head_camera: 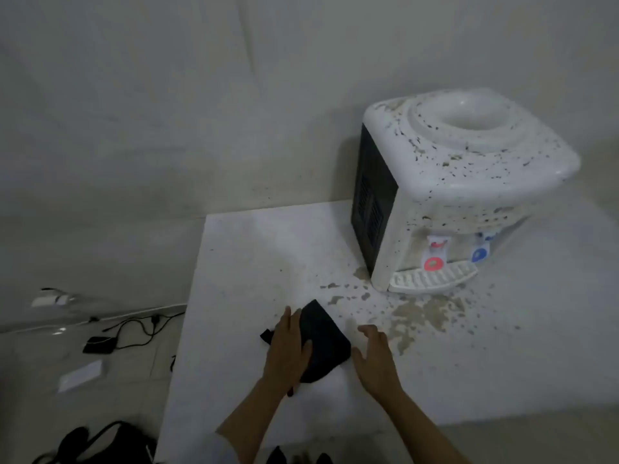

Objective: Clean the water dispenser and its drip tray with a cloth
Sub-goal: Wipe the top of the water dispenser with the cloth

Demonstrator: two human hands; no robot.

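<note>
A white tabletop water dispenser, speckled with brown grime, stands at the back right of the white table. Its ribbed white drip tray juts out below a red tap and a blue tap. A dark folded cloth lies on the table near the front. My left hand rests flat on the cloth's left side with straight fingers. My right hand lies just right of the cloth, fingers extended, thumb near the cloth's edge.
Brown stains spatter the table in front of the dispenser. On the floor to the left lie black cables, a small black box and a white block. A black bag sits at the bottom left.
</note>
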